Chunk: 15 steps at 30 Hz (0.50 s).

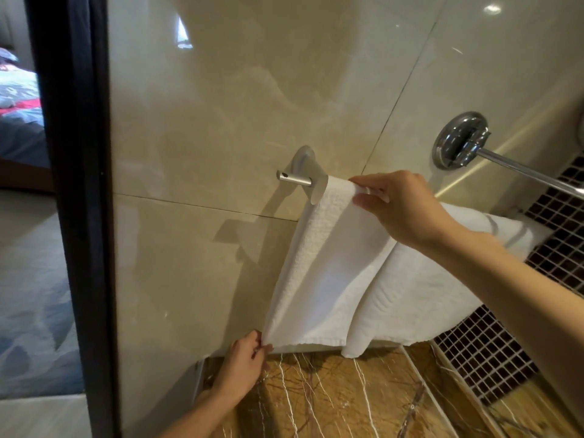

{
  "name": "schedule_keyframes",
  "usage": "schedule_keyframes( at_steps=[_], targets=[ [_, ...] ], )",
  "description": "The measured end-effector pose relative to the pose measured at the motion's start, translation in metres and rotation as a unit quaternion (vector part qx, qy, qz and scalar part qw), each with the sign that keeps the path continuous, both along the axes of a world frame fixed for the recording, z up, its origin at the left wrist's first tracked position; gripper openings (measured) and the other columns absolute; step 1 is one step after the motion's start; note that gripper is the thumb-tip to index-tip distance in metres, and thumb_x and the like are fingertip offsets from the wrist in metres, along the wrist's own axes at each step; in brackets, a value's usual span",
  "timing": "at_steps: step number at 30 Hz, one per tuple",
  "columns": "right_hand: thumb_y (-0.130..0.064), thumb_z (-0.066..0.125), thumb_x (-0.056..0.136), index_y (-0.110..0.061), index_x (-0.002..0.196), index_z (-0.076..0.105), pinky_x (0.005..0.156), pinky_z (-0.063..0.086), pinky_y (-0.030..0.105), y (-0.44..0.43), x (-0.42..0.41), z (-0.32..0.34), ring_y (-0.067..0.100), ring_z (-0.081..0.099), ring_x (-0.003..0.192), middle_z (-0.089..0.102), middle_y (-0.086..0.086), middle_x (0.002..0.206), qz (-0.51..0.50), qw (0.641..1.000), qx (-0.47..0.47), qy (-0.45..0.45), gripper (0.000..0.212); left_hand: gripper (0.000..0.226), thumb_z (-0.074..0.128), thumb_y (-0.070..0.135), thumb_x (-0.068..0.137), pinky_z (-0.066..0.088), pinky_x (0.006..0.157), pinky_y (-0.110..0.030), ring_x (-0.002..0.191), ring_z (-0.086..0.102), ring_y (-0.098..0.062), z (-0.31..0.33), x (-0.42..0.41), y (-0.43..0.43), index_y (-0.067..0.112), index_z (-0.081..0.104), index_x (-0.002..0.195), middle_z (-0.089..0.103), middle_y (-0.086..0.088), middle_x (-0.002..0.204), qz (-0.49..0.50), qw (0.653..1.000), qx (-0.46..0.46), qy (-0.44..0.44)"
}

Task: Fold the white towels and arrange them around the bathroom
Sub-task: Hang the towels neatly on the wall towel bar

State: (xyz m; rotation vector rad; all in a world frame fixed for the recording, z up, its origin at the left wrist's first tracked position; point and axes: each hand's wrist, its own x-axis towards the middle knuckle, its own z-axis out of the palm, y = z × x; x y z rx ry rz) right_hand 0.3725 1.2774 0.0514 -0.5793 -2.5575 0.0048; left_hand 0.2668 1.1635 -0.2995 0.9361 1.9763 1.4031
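- The right hand (407, 207) pinches the top fold of the white terry towel (331, 273) between thumb and fingertips, just where the cloth crosses the rail. This seems meant to stop it sliding.
- The left hand (243, 358) grips the towel's lower left corner with curled fingers and draws the hem down and taut, probably to square the hanging edge.
- The towel hangs draped over the brushed-metal wall rail (294, 178), against the glossy beige wall tiles (237, 105). Its right part is bunched and runs behind the right forearm, so the drape looks uneven and not yet smoothed.
- A round chrome wall fitting with a slanting rod (459, 140) sits up to the right, apart from the towel.
- Below lie a brown veined marble ledge (331, 399) and dark mosaic tiling (493, 349); a black door frame (76, 216) stands at the left.
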Motion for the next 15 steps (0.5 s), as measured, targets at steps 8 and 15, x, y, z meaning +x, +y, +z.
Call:
schedule_keyframes(
  at_steps=[8,15],
  targets=[
    [-0.02,0.062,0.092,-0.017,0.127,0.062,0.089,0.044,0.027,-0.001,0.001,-0.003,0.022,0.061,0.112,0.067,0.004,0.12,0.002,1.0,-0.006,-0.005,0.035,0.007,0.058,0.02,0.092,0.058,0.072,-0.029,0.078,0.068,-0.005,0.002,-0.002,0.001,0.027,0.056,0.091,0.071,0.006,0.087,-0.007,1.0,0.001,0.002],
    [-0.017,0.059,0.093,-0.018,0.136,0.052,0.087,0.036,0.026,0.0,0.01,-0.008,0.026,0.055,0.115,0.059,0.005,0.13,-0.009,1.0,0.007,-0.018,0.043,0.036,0.061,0.032,0.089,0.05,0.05,-0.016,0.053,0.06,0.003,0.025,0.005,-0.005,0.023,0.051,0.122,0.067,0.004,0.099,0.02,0.998,-0.014,0.049]
  ],
)
